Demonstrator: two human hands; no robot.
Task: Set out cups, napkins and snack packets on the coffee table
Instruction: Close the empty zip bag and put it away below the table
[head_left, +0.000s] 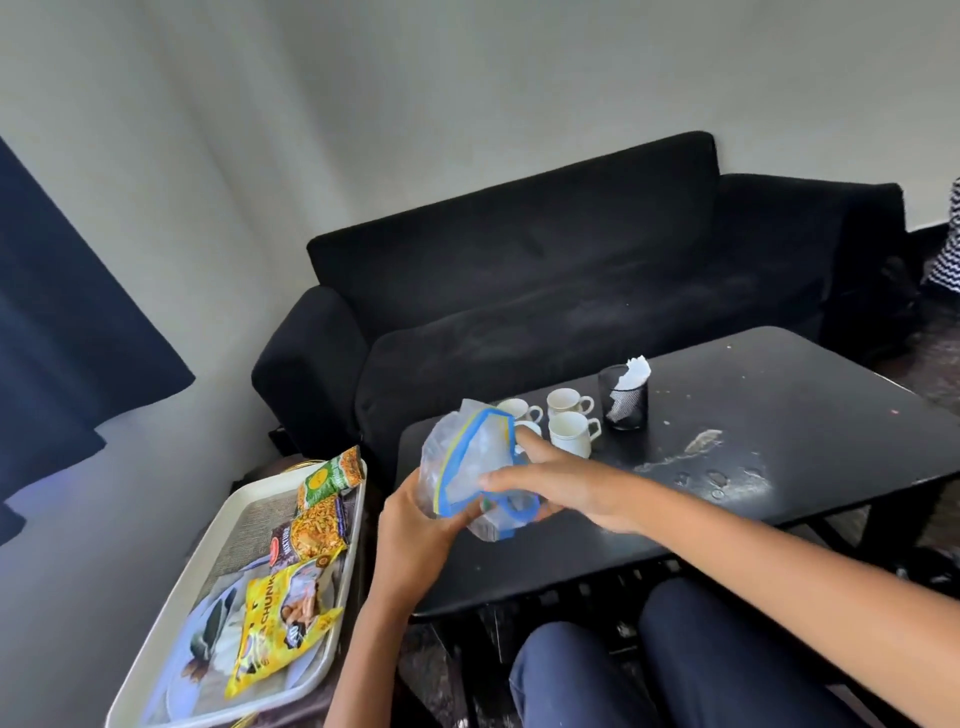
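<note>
Both hands hold a clear plastic zip bag (470, 467) with a blue and yellow seal above the near left part of the black coffee table (779, 415). My left hand (415, 525) grips it from below; my right hand (550, 478) pinches its blue rim. Several white cups (570, 431) stand together behind the bag. A black mesh holder (623, 397) beside them holds white napkins (636, 371). On a white tray (171, 597) at the left lie three snack packets: a green one (330, 475), an orange one (311, 535) and a yellow one (283, 629).
A black sofa (545, 270) stands behind the table against a white wall. A dark curtain (62, 312) hangs at the left. White marks and spots stain the table's right part (717, 467). My knees in dark trousers (701, 665) sit against the table's near edge.
</note>
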